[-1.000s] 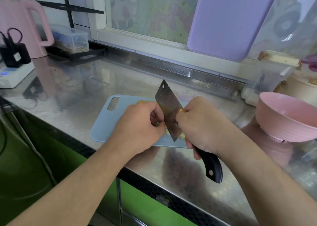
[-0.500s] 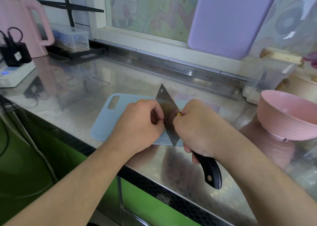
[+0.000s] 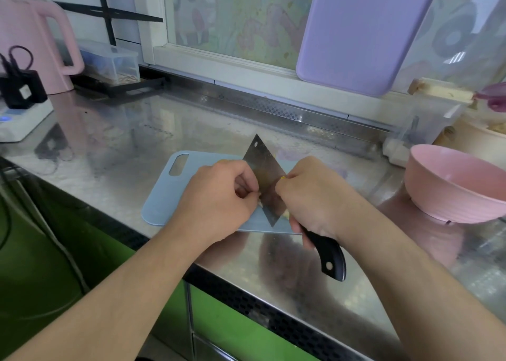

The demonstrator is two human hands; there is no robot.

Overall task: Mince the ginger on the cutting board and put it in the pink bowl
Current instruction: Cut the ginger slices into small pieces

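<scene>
Pink plastic forms the kettle (image 3: 32,45) at the upper left of the frame, with a black charger (image 3: 20,88) on a white power strip (image 3: 19,122) below it and a clear lidded box (image 3: 109,62) to its right. Stainless steel covers the desk (image 3: 123,141), which carries a pale blue cutting board (image 3: 175,193) at frame centre, handle slot toward the upper left.

The left hand (image 3: 219,199) rests on the board with its fingers (image 3: 246,180) curled, knuckles against the flat of the cleaver (image 3: 267,185); what they pin is hidden, so whether they hold ginger cannot be told. The cleaver blade stands upright, its lower corner on the board.

The right hand (image 3: 315,196) grips the cleaver's black handle, fingers wrapped round it, the handle end protruding below the wrist. Small pale yellow ginger (image 3: 286,213) bits show on the board beside the blade, under this hand.

A lilac cutting board (image 3: 361,32) leans against the window at upper right. The pink bowl (image 3: 454,188) sits on the desk at the right edge, well apart from the blue board.
</scene>
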